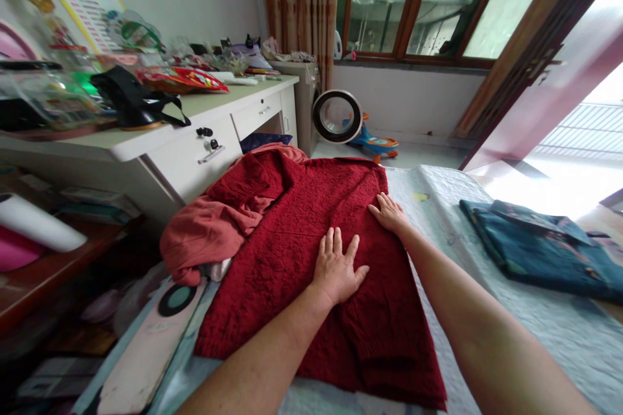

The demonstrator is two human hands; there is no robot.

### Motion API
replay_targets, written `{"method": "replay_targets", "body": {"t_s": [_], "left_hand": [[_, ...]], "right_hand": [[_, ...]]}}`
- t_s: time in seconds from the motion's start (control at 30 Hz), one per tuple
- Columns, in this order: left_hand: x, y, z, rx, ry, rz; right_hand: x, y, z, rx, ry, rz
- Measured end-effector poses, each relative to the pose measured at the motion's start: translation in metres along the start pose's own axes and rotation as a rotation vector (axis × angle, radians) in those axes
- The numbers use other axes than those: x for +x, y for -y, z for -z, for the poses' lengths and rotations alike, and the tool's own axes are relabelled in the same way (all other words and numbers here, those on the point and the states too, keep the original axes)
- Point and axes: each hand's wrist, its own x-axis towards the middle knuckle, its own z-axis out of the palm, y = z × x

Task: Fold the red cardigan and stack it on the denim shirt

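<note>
A dark red knitted sweater [287,253] lies spread on the bed, its right sleeve folded in over the body and the cuff near the hem. Flat on the middle of it rests my left hand [338,266], fingers spread. My right hand [388,213] lies with fingers stretched out at the sweater's right edge, near the shoulder. The left sleeve [248,178] trails over a coral-pink garment [209,233] bunched beside it. Neither hand grips the cloth.
Folded blue denim clothing [549,246] lies on the pale blue bedcover [448,207] to the right. A cluttered white desk [209,110] stands at the left. Beyond the bed are a front-loading washer with its round door [337,117] open and a blue-orange ride-on toy [374,141].
</note>
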Motion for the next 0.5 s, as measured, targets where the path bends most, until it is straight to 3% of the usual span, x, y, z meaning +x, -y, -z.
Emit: {"method": "replay_targets", "body": {"t_s": [0.3,0.5], "left_hand": [[0.000,0.000,0.000,-0.003,-0.012,-0.002],[0.000,0.000,0.000,-0.012,-0.024,-0.002]], "right_hand": [[-0.003,-0.011,0.000,0.003,-0.040,-0.071],[-0.023,-0.023,0.006,0.036,-0.055,-0.109]]}}
